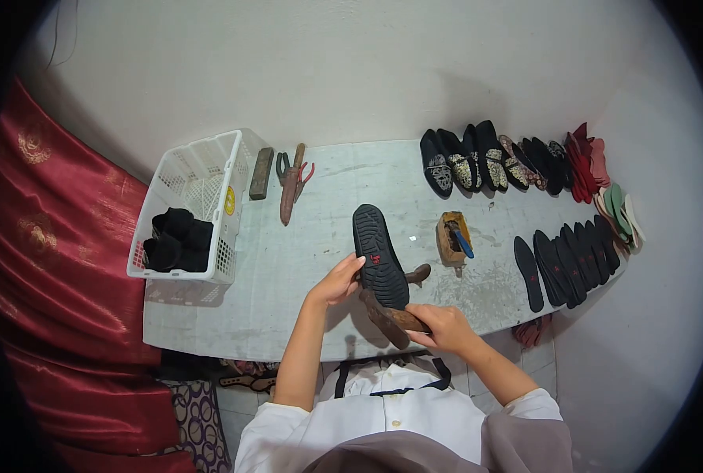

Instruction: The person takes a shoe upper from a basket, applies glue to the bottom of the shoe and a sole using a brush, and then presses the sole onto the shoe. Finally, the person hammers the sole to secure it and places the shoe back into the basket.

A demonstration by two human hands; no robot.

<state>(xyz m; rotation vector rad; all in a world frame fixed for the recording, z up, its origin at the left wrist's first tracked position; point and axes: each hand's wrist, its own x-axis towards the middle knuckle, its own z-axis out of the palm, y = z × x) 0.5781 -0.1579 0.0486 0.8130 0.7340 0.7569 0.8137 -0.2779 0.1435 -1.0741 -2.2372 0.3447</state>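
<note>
A black shoe [376, 246] is turned with its ridged rubber sole facing up, a red mark near the sole's middle. My left hand [342, 281] is closed on its left edge. In my right hand [444, 326] is the wooden handle of a hammer [384, 317], gripped close to the head. The hammer's dark, worn head overlaps the lower end of the sole in this view. Just right of the shoe, a brown metal shoe anvil [419, 274] shows one rounded end; the rest is hidden behind the shoe.
A white plastic basket [233, 193] with black shoes stands at left. Beside it lie a wooden block [261, 173] and pliers [306, 175]. A small box [448, 246] holds a blue-handled tool. Finished-looking shoes [477, 162] and black soles [570, 264] line the right side.
</note>
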